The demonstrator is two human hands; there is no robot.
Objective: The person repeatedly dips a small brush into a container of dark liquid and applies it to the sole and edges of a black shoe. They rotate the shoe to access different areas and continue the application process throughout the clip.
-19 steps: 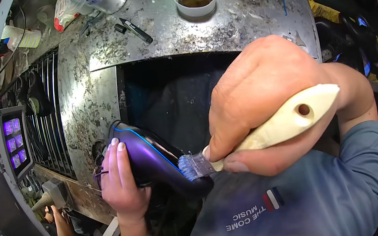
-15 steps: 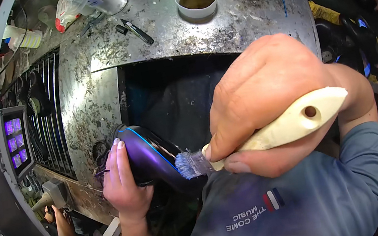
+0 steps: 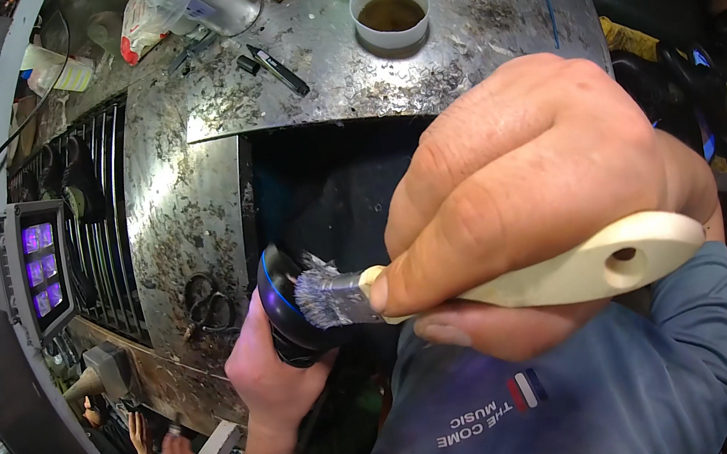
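Observation:
My left hand [image 3: 275,374] is wrapped round a dark glossy shoe [image 3: 287,323], with its rounded end turned upward. A glowing blue line runs along the shoe's edge, and its side has a purple sheen; most of it is hidden by my hands and the brush. In my right hand [image 3: 512,186], a flat paintbrush [image 3: 576,275] with a cream handle is pinched between thumb and fingers. Its wet, grey-white bristles touch the shoe's black surface just right of the blue line.
A white bowl [image 3: 394,35] of brown liquid stands on the stained metal bench [image 3: 332,101]. Nearby lie a black marker [image 3: 282,72] and its cap [image 3: 247,65]. A purple-lit lamp [image 3: 41,264] is at left, beside a metal grille [image 3: 104,214]. Another person's hands [image 3: 142,436] show lower left.
The shoe has been turned in my left hand, so its end now points up instead of its long side showing. The brush has moved up and left along it.

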